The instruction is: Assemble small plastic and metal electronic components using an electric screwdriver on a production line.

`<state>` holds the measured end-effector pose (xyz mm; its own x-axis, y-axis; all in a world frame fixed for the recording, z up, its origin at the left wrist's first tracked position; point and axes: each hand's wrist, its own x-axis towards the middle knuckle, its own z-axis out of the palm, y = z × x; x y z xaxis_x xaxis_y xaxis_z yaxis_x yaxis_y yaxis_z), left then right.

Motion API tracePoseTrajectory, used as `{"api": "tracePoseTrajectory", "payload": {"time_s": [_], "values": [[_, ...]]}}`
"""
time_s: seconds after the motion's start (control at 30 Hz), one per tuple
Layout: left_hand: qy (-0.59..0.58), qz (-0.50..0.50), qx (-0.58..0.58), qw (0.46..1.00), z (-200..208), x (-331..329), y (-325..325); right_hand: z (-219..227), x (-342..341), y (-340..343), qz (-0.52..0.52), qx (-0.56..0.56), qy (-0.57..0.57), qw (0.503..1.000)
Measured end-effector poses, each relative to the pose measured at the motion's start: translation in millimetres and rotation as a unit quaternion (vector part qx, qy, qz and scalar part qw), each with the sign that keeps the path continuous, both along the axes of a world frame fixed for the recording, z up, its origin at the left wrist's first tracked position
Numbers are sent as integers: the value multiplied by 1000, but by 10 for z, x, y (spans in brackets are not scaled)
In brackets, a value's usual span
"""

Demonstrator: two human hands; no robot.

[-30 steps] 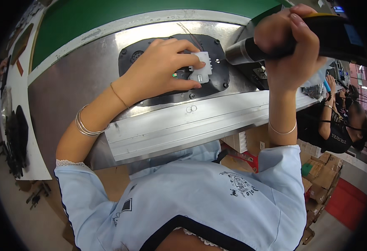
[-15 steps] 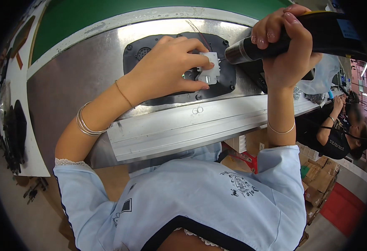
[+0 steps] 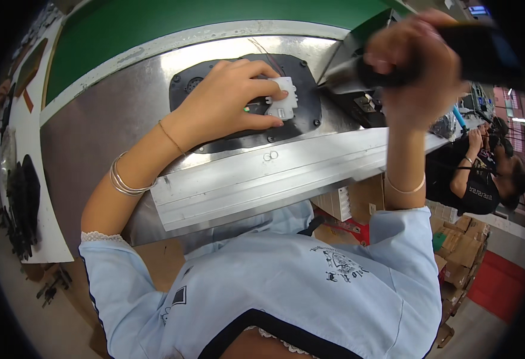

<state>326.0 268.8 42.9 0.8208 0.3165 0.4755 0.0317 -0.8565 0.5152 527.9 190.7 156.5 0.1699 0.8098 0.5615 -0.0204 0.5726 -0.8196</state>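
The right hand point(image 3: 421, 72) is closed around a blurred power tool point(image 3: 487, 57) above the right side of the table point(image 3: 107, 119), best held steady. The left hand point(image 3: 232, 90) has thumb and forefinger closed on the white block point(image 3: 281, 106), atop the black panel point(image 3: 308, 110) near the table's front edge; best pressed evenly.

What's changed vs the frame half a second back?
Right hand, with the power tool, has pulled back rightward: the tool's nose sits farther from the white part. Nothing let go or newly gripped. Left hand still holds the white part against the black panel.
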Motion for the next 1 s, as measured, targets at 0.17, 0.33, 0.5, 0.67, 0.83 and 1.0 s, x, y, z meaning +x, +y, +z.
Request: {"api": "tracePoseTrajectory", "payload": {"time_s": [0.17, 0.33, 0.5, 0.67, 0.83, 1.0], "values": [[-2, -2, 8, 1000, 49, 25, -18, 398, 487, -469, -102, 1, -90, 991], [11, -3, -11, 1000, 42, 7, -4, 232, 591, -415, -141, -10, -39, 989], [14, -9, -17, 1000, 61, 20, -2, 164, 483, -340, -177, 35, -71, 981], [25, -7, -13, 1000, 36, 13, 16, 186, 525, -328, -116, 2, -57, 992], [13, -6, -10, 1000, 51, 12, -11, 116, 193, -326, -62, -4, -43, 997], [48, -5, -14, 999, 72, -19, -4, -88, -128, -49, 0, 25, -21, 999]]}}
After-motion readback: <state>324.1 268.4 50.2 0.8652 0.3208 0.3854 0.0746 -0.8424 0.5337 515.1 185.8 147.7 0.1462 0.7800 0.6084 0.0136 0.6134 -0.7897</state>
